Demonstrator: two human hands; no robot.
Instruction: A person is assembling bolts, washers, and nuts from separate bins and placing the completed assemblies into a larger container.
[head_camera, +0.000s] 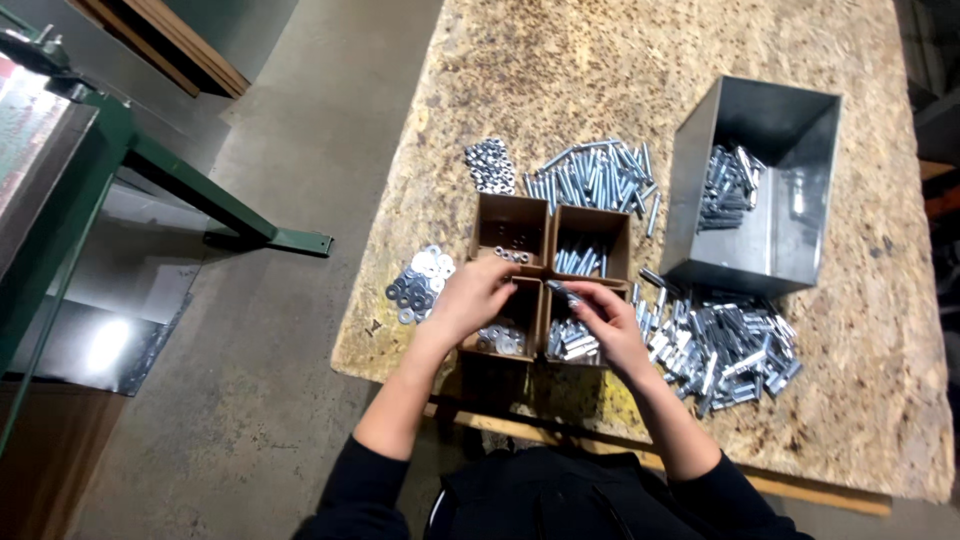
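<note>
Two hands over the four-compartment cardboard box (549, 275). Right hand (610, 322) pinched on a bolt (563, 292), long axis slanting up-left toward the left hand (470, 296), just above the near-right compartment. Left hand curled, fingers bent over the near-left compartment of washers (500, 340); grip unclear. Metal bin (790, 250) right of box.

Four brown cardboard boxes (550, 275), mid-table
</note>
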